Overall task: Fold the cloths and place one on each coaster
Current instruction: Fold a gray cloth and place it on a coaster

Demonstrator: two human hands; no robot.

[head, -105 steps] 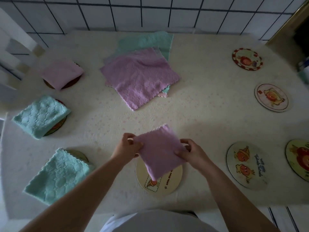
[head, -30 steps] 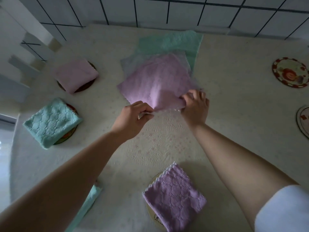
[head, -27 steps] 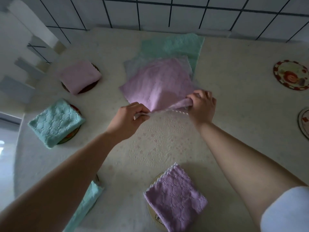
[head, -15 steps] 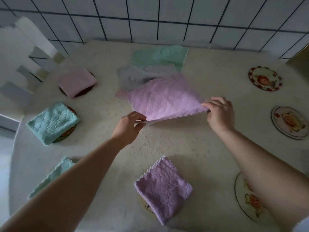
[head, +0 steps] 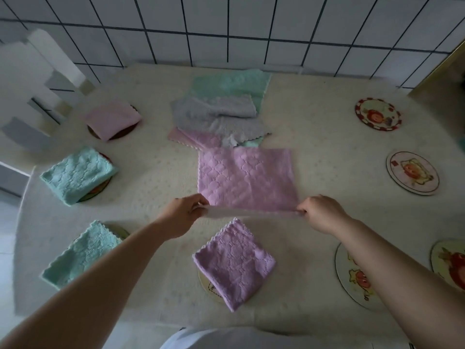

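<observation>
left hand (head: pixel 182 214), right hand (head: pixel 319 212) each pinch a near corner of the purple cloth (head: pixel 245 178) | far edge seemingly on the table (head: pixel 314 147)

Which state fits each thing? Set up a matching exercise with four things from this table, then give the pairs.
Things:
1. spread purple cloth
2. folded purple cloth
3. grey cloth
4. far right coaster

States:
A. bare
B. lying on a coaster
C. on top of the pile
D. held by both hands

Pairs: 1-D, 2-B, 3-C, 4-A
</observation>
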